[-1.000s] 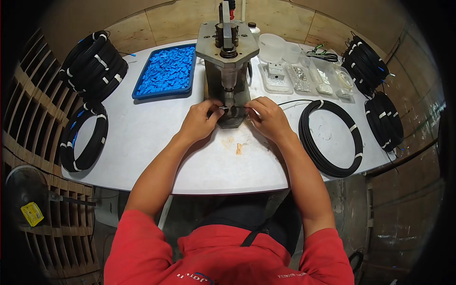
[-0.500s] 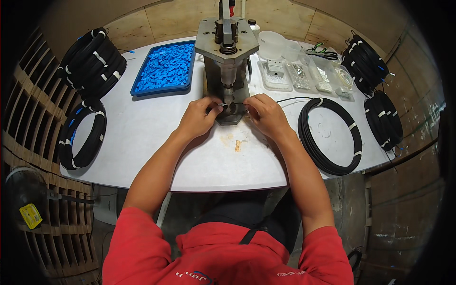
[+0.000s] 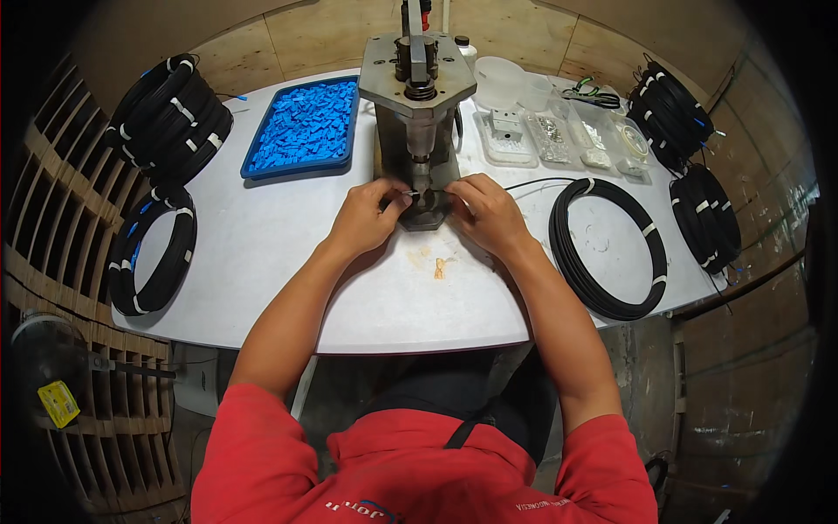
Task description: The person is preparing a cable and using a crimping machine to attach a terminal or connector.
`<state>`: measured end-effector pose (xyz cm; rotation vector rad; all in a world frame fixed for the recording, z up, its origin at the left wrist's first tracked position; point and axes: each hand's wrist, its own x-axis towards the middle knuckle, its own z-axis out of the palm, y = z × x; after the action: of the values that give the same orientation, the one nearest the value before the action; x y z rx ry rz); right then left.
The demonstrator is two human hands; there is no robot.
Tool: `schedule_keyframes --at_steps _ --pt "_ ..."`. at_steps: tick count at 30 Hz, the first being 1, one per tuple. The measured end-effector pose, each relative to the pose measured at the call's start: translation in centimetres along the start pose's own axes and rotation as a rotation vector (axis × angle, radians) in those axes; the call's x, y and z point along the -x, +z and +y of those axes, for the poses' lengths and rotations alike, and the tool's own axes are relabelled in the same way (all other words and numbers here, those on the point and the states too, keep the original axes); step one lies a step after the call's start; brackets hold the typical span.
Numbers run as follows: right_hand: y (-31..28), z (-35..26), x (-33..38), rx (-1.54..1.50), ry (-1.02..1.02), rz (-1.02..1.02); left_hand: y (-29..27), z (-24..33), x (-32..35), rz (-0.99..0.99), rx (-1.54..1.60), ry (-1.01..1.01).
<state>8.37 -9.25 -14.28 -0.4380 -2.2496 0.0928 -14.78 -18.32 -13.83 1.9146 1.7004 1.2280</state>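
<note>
A steel press (image 3: 419, 100) stands at the far middle of the table, its ram lowered over a small die at the base. My left hand (image 3: 365, 218) is at the left of the die, thumb and forefinger pinched on a small silvery metal piece (image 3: 412, 193). On the other side, my right hand (image 3: 491, 214) is closed round the end of a thin black cable (image 3: 534, 182). That cable runs right to a large black cable coil (image 3: 563, 266) lying flat, bound with white tape. The cable's tip between my hands is too small to make out.
A dark blue tray (image 3: 301, 171) of small blue pieces stands left of the press. Clear plastic boxes (image 3: 515, 161) with small metal parts sit to its right, near pliers (image 3: 602, 98). Taped black coils (image 3: 179, 109) stack at the left, with more coils (image 3: 668, 118) at the right.
Hardly anything differs: both hands stay at the press with the same grip. The whole view has shifted very slightly.
</note>
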Motion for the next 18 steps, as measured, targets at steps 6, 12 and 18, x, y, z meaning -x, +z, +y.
schedule_keyframes --at_steps 6,12,18 --pt "0.12 -0.31 -0.06 0.003 0.029 -0.016 -0.09 -0.06 -0.06 0.025 -0.035 0.027" --pt "0.05 -0.32 -0.10 -0.001 0.027 -0.015 -0.03 -0.25 -0.09 0.013 -0.022 0.030" --pt "0.01 -0.16 -0.07 0.015 0.017 -0.033 -0.08 -0.20 0.01 0.012 -0.038 0.024"
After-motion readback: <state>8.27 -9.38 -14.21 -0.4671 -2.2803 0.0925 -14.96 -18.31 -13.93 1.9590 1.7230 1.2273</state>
